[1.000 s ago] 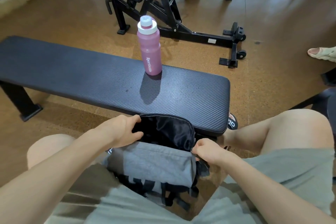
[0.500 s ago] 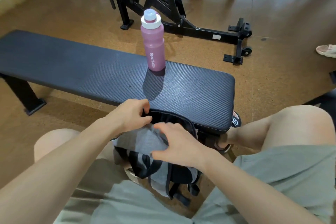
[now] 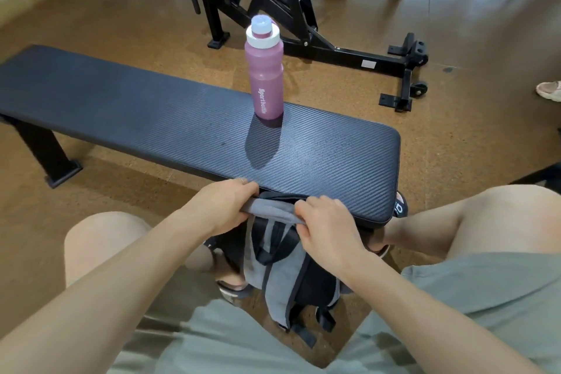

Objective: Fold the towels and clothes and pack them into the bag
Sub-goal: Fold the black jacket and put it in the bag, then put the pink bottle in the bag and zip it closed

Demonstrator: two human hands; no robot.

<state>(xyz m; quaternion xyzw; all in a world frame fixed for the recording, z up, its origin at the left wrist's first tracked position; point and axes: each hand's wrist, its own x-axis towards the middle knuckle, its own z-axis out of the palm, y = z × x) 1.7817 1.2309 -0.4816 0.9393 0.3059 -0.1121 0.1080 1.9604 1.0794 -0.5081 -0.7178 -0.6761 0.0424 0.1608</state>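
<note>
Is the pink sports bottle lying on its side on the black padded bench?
No, the pink sports bottle stands upright on the black padded bench.

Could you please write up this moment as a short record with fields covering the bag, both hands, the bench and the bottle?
bag: grey and black backpack, hanging between the knees against the bench edge
bag top: grey flap pulled over the opening
left hand: grips the flap's left end
right hand: grips the flap's right end
bench: black padded bench
bottle: pink sport bottle, upright on the bench, capped
towels and clothes: none visible
</note>
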